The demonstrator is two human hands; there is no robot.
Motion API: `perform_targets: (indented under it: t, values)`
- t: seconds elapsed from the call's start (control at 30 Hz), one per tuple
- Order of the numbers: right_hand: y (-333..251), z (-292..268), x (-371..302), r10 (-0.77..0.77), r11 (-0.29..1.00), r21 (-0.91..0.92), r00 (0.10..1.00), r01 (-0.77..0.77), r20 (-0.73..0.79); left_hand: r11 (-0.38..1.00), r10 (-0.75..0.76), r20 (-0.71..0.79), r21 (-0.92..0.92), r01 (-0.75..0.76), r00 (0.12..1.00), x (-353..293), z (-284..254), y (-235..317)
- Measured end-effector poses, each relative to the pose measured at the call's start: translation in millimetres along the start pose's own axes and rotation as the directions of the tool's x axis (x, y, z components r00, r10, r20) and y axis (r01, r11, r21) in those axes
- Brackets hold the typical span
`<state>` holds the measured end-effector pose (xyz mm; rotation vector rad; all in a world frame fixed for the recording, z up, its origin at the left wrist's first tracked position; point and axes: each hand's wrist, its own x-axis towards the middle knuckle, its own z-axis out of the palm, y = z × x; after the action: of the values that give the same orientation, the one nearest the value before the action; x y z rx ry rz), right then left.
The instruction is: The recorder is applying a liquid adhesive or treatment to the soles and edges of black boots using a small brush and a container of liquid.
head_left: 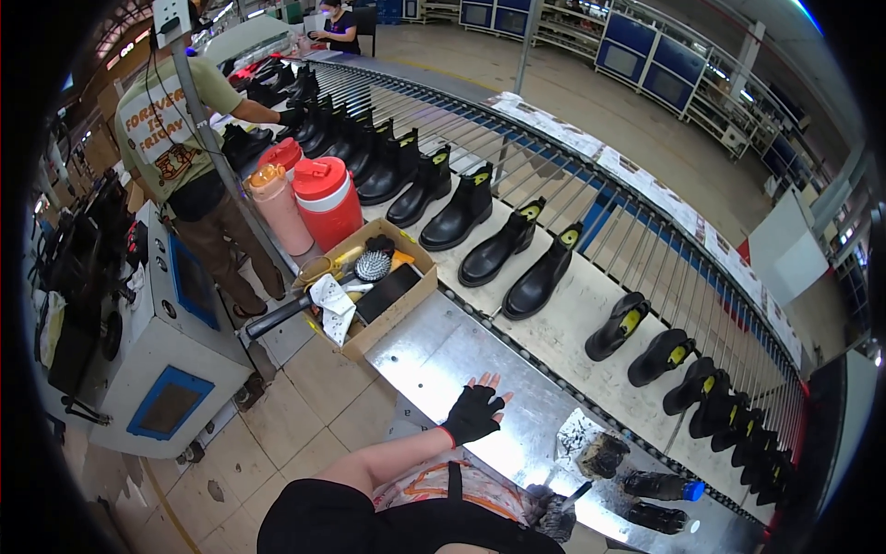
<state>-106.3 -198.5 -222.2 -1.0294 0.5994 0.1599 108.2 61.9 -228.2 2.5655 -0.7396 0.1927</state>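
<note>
My left hand [473,414], in a black fingerless glove, rests on the metal ledge [415,355] with its bare fingertips stretched out and nothing in it. Close to my body, my right hand [552,517] wears a stained grey glove and is closed on a thin dark stick-like tool [579,494]; its working end cannot be made out. Beyond that hand lie a blackened sponge-like block [604,456] on a smudged white sheet, a dark-stained bottle [653,485] with a blue cap, and a black brush-like thing [657,517].
Black ankle boots [544,277] line the conveyor [591,300] in a long row. A cardboard box [397,300] of tools sits on the ledge's left, beside a red jug [328,198] and a pink bottle [277,210]. A co-worker [175,138] reaches toward boots farther left.
</note>
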Motion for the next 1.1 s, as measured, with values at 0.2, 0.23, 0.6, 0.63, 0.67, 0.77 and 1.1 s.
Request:
perform_targets:
  t: [0.2, 0.23, 0.6, 0.63, 0.67, 0.77, 1.1]
  values:
    - [-22.6, 42.8, 5.7, -0.340, 0.935, -0.231, 0.872, 0.271, -0.352, 1.000, -0.004, -0.007, 0.007, 0.004, 1.000, -4.2, 1.8, -1.4]
    - [-21.0, 43.9, 5.6, -0.210, 0.976, -0.146, 0.871, 0.161, -0.444, 1.000, 0.012, 0.001, 0.003, -0.012, 1.000, -3.9, 2.7, -0.3]
    - [-26.4, 98.7, 61.9, -0.222, 0.825, -0.558, 0.961, 0.093, -0.167, 0.998, -0.013, -0.020, -0.061, 0.012, 1.000, 1.4, 6.2, -0.9]
    - [-27.8, 106.6, 76.3, -0.273, 0.788, -0.604, 0.948, 0.122, -0.165, 0.993, -0.001, -0.002, -0.115, 0.001, 1.000, 3.9, 9.1, -2.3]
    - [-13.1, 89.7, 104.7, -0.361, 0.553, -0.818, 0.930, 0.158, -0.064, 0.990, -0.003, 0.011, -0.143, 0.005, 1.000, 6.6, 6.2, -0.8]
    - [-47.9, 132.9, 109.2, -0.420, 0.042, -0.962, 0.878, 0.271, 0.229, 0.987, -0.028, -0.059, -0.163, 0.018, 0.998, 1.1, 13.7, -16.3]
    - [-32.6, 128.0, 125.0, -0.502, 0.086, -0.931, 0.822, 0.355, 0.267, 0.986, -0.141, -0.436, -0.143, 0.086, 0.889, 202.0, 20.0, -83.4]
